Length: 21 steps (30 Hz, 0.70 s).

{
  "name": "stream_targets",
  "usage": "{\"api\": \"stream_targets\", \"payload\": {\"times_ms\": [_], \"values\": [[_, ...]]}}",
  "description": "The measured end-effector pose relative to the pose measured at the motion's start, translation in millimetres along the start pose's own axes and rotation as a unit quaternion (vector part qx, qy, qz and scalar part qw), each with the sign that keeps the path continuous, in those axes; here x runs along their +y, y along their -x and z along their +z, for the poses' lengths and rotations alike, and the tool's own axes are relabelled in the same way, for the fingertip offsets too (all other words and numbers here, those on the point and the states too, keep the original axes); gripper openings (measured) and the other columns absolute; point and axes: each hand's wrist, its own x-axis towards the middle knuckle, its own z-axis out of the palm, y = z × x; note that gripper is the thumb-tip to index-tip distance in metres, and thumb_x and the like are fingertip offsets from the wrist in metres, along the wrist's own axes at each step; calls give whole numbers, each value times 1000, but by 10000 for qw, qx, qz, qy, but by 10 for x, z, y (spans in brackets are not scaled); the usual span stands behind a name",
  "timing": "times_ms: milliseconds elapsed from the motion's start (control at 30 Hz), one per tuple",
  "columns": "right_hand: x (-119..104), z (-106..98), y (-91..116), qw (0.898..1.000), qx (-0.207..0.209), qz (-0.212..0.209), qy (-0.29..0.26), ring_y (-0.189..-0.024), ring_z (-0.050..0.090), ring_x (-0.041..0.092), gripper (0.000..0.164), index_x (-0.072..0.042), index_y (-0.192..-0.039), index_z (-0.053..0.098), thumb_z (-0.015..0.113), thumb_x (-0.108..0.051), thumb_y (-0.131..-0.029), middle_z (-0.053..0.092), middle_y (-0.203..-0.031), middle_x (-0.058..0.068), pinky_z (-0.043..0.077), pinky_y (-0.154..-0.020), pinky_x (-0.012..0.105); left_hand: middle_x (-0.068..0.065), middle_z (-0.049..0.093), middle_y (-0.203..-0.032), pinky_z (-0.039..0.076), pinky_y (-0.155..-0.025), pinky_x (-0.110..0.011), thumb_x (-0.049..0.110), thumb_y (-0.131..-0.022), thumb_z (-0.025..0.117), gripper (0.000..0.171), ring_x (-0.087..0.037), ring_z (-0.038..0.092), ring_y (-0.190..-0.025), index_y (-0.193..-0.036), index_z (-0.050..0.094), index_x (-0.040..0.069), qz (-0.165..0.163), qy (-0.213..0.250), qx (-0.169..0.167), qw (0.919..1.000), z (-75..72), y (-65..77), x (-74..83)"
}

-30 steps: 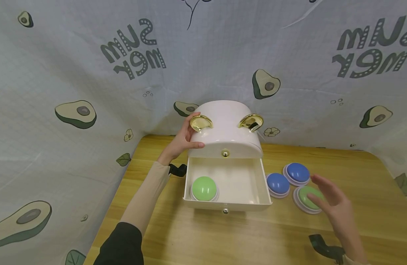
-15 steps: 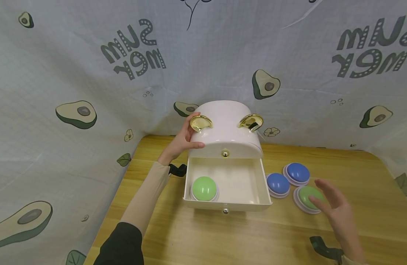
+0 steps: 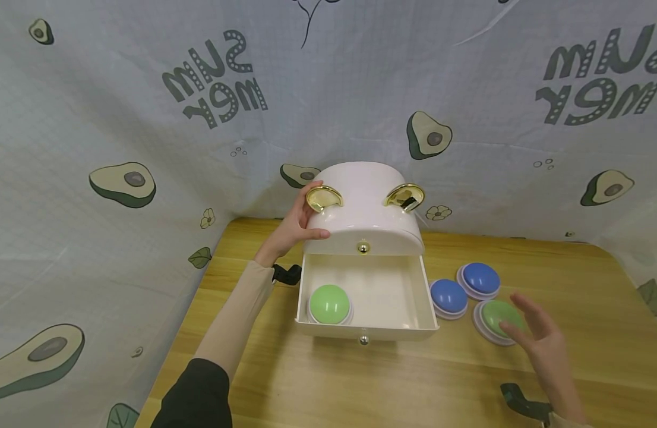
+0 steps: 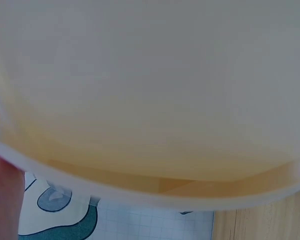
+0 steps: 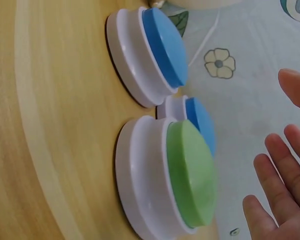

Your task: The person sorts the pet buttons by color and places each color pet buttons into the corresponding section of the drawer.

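In the head view, a glossy white drawer box [image 3: 363, 202] with gold ears stands on the table, its lower drawer [image 3: 392, 291] pulled out. One green-domed push button [image 3: 329, 304] sits in the drawer's front left corner. My left hand [image 3: 293, 229] grips the box's left side, thumb on the front and fingers behind the left ear. Beside another green push button [image 3: 498, 319] on the table hovers my right hand [image 3: 547, 348], fingers spread and holding nothing. In the right wrist view, the fingers are apart from that green button [image 5: 190, 175].
Two blue push buttons, a nearer one [image 3: 449, 296] and a farther one [image 3: 480, 279], lie right of the drawer, close to the green one. The wooden table [image 3: 403, 386] meets a hanging avocado-print cloth [image 3: 360, 89] at its back and left.
My right hand has drifted slightly down from its earlier place beside the green button. The left hand, the box and the push buttons have stayed put.
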Motion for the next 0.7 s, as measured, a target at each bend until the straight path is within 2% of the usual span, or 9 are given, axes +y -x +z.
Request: {"api": "stream_targets", "payload": {"times_ms": [133, 367, 700], "values": [[64, -1, -6, 9997, -52, -78, 228, -131, 26, -2, 64, -17, -148, 35, 60, 1, -92, 37, -146, -13, 16, -102, 7, -12, 24, -148, 19, -111, -33, -9, -74, 76, 98, -17, 25, -137, -148, 15, 10, 0, -11, 8, 10000, -6, 1, -1], [156, -5, -7, 9981, -12, -109, 604, -129, 26, -6, 66, -17, -149, 32, 61, -1, -92, 33, -149, -13, 16, -100, 6, -13, 22, -149, 18, -112, -32, 9, -72, 85, 104, -17, 24, -138, -148, 14, 9, 51, 36, -28, 10000, -9, -2, -12], [340, 5, -17, 9982, 6, 38, 595, -130, 22, -6, 68, -12, -150, 30, 61, 0, -91, 27, -151, -12, 13, -100, 5, -12, 23, -149, 19, -111, -32, 32, -66, 89, 114, -16, 25, -136, -148, 14, 10, 47, -51, -22, 10000, -11, 1, -28]]}}
